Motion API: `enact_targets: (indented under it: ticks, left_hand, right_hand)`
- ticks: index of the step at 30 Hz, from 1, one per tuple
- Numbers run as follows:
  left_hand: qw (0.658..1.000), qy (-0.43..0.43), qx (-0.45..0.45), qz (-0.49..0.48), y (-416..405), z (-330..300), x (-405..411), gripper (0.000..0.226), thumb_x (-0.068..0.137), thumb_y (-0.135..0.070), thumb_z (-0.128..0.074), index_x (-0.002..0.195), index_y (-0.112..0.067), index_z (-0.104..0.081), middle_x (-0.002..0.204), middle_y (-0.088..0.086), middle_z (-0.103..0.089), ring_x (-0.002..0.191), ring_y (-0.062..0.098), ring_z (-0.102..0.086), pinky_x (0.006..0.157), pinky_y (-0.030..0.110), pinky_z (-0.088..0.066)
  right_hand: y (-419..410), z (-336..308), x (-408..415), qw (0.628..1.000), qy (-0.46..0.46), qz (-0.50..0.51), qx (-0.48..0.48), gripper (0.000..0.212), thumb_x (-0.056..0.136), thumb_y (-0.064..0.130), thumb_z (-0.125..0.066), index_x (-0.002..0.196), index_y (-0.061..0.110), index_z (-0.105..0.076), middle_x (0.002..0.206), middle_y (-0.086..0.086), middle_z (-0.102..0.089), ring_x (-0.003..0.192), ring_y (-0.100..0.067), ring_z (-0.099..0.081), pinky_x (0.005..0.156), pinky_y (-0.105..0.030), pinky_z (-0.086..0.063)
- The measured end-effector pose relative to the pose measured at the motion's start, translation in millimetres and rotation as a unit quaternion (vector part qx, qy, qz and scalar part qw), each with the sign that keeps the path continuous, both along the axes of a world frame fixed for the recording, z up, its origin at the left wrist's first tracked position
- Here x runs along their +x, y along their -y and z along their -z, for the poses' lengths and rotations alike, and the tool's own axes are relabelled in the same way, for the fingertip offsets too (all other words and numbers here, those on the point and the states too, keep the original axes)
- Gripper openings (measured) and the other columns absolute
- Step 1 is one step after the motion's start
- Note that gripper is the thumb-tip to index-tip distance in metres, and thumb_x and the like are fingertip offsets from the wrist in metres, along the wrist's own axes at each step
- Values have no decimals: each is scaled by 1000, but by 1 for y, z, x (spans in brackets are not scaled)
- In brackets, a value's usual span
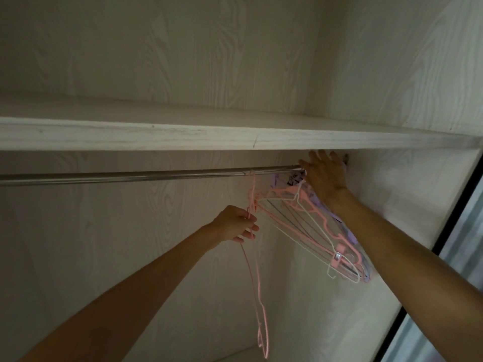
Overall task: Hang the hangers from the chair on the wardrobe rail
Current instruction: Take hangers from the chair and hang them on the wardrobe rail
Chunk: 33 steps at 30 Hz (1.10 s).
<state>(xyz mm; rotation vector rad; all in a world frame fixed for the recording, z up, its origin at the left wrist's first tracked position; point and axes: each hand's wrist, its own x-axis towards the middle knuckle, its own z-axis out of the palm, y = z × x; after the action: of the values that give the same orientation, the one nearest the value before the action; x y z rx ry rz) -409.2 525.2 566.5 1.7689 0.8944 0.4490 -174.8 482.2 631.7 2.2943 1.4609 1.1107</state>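
Observation:
A metal wardrobe rail (136, 175) runs across the view under a white shelf. My left hand (236, 227) pinches a thin pink hanger (254, 283) whose hook is over the rail; its body dangles down. My right hand (325, 176) reaches up at the rail's right end, with straight fingers spread against a bunch of hooks. There a bundle of several pink, white and purple hangers (321, 231) hangs tilted toward me. The hooks of the bundle are hidden behind my right hand.
The white wood-grain shelf (235, 138) sits just above the rail. The wardrobe's right side wall (407, 194) is close to my right hand. A dark door frame (452, 220) and glass lie at the far right.

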Motion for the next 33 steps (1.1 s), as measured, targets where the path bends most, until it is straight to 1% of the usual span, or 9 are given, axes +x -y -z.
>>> enact_targets:
  ticks: [5,7,9,11,17,20,23,27,33]
  left_hand:
    - [1000,2,2,-8,3,-4,5,25,95,-14,-50,116,-4,-58,111,8,-67,67,7,-62,64,20,-50]
    - [1000,16,10,-12,5,-3,10,24,95,-14,-51,115,-5,-59,103,6,-67,67,7,-62,63,20,-50]
    - [999,30,17,-25,11,-1,19,22,94,-14,-52,112,-5,-61,95,3,-66,64,7,-61,60,18,-50]
    - [998,30,38,-41,21,5,32,17,92,-13,-53,103,-8,-66,89,3,-67,61,9,-60,58,20,-50]
    - [981,-26,194,-5,37,6,49,17,92,-32,-52,87,-27,-67,97,3,-73,83,20,-69,86,38,-55]
    - [885,-155,433,-75,34,-19,36,49,91,-57,-38,96,-21,-71,96,3,-72,89,23,-67,80,31,-51]
    - [778,-120,599,-147,15,-40,13,37,94,-46,-42,116,-24,-63,113,0,-67,101,20,-63,82,32,-49]
    - [714,-288,625,-127,-22,-39,-9,61,92,-14,-50,147,-17,-23,149,4,-31,134,24,-35,111,38,-27]
    - [649,-341,663,-152,-25,-36,-8,64,87,-8,-55,144,-13,-27,132,6,-49,117,24,-51,110,37,-27]
  right_hand:
    - [14,10,-27,960,-181,-145,156,40,93,26,-49,131,13,-48,129,-12,-53,118,-31,-48,91,-41,-41]
    - [27,18,-54,884,-389,-193,175,31,97,29,-42,111,10,-61,106,-9,-64,100,-26,-59,76,-31,-43]
    - [37,26,-79,766,-606,-182,113,39,98,38,-39,100,10,-66,93,-5,-66,88,-19,-62,72,-27,-43]
    - [44,35,-91,707,-679,-180,78,36,95,38,-45,91,10,-67,88,-6,-68,79,-15,-62,74,-28,-48]
    - [46,45,-71,787,-556,-198,177,28,94,14,-50,73,5,-66,72,-8,-67,67,-19,-63,65,-26,-48]
    - [41,44,-60,789,-541,-202,210,31,96,16,-45,76,8,-67,77,-11,-71,70,-24,-67,69,-27,-54]
    - [33,37,-57,819,-486,-211,219,31,98,18,-40,91,8,-68,94,-14,-71,86,-29,-66,67,-27,-43]
    - [12,32,-62,836,-476,-194,190,33,101,19,-34,98,7,-65,102,-13,-67,95,-29,-62,71,-28,-40]
    - [-11,50,-62,847,-497,-137,132,36,101,25,-30,105,9,-61,112,-12,-64,104,-30,-60,83,-34,-45]
